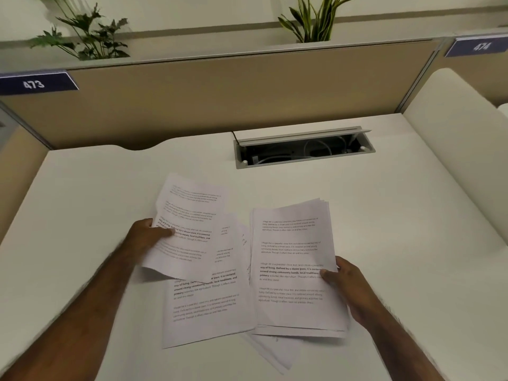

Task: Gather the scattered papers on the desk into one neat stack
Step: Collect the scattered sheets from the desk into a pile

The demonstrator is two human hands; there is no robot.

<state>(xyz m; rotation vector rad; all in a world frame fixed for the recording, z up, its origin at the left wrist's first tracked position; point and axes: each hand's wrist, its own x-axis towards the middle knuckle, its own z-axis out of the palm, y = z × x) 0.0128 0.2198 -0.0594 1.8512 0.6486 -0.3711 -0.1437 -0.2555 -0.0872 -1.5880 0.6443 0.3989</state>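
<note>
Head view: the right hand [347, 287] pinches the bundle [295, 268] by its right edge, sheets fanned at the far corner — they could slide apart. The left hand [148, 234] grips one sheet [187, 229], curling below the thumb; loose pages [209, 303] lie under it on the desk [384, 215] — likely to snag.

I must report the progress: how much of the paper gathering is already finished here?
Partly done. A thick stack is already gathered, held at its edge by the right hand. In hand: the left hand lifts one sheet, not yet added. Left: printed sheets lying on the desk beside the stack, and a sheet sticking out under it.
</note>
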